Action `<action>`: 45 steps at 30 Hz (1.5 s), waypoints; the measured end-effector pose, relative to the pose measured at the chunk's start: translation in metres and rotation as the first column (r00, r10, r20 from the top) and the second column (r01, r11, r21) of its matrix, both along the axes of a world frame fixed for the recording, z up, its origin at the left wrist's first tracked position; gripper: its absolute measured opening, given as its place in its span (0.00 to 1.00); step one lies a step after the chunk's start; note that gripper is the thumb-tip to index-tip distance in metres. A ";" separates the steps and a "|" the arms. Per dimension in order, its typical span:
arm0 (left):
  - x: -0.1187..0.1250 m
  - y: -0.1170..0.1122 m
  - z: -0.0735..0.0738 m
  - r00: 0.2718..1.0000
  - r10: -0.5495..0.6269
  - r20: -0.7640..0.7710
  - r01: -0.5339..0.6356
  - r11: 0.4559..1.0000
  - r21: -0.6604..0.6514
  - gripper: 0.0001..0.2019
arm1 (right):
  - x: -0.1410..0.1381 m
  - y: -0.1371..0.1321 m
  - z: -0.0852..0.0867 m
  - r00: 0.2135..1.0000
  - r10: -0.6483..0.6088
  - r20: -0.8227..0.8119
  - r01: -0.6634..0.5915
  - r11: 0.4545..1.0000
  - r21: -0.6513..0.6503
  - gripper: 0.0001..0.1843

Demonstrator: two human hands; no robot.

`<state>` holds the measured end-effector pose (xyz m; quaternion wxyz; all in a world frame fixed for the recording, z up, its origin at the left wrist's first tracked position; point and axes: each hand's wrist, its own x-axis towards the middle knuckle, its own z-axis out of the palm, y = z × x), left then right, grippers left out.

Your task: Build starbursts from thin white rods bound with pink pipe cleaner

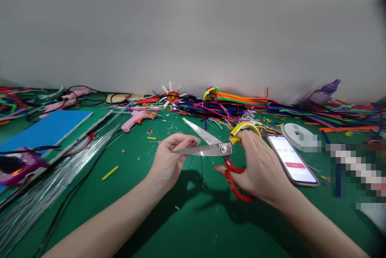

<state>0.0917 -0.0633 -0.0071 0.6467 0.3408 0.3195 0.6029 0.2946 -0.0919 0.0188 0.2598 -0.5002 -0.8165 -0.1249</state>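
My right hand [261, 169] grips a pair of scissors [211, 147] by their yellow and red handles, blades spread apart and pointing left. My left hand [170, 159] is closed in a pinch on a thin wire [169, 141] held between the blades, just left of the lower blade's tip. Both hands hover over the green table [193, 218].
A phone [292, 159] with a lit screen lies right of my right hand, a white tape roll [294, 132] behind it. A pile of coloured pipe cleaners [238, 103] runs along the back wall. A pink glue gun [137, 118], blue sheet [45, 129] and silver wire bundle [45, 189] lie left.
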 end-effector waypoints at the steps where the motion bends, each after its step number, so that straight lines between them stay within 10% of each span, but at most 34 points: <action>1: 0.000 -0.001 0.002 1.000 0.001 -0.010 -0.001 1.000 0.011 0.06 | -0.001 -0.001 0.001 1.000 -0.007 0.019 0.006 1.000 0.027 0.27; 45: 0.003 -0.014 0.018 1.000 -0.017 -0.005 0.017 1.000 0.012 0.08 | -0.005 -0.007 0.004 0.984 -0.100 0.151 0.082 0.990 0.118 0.22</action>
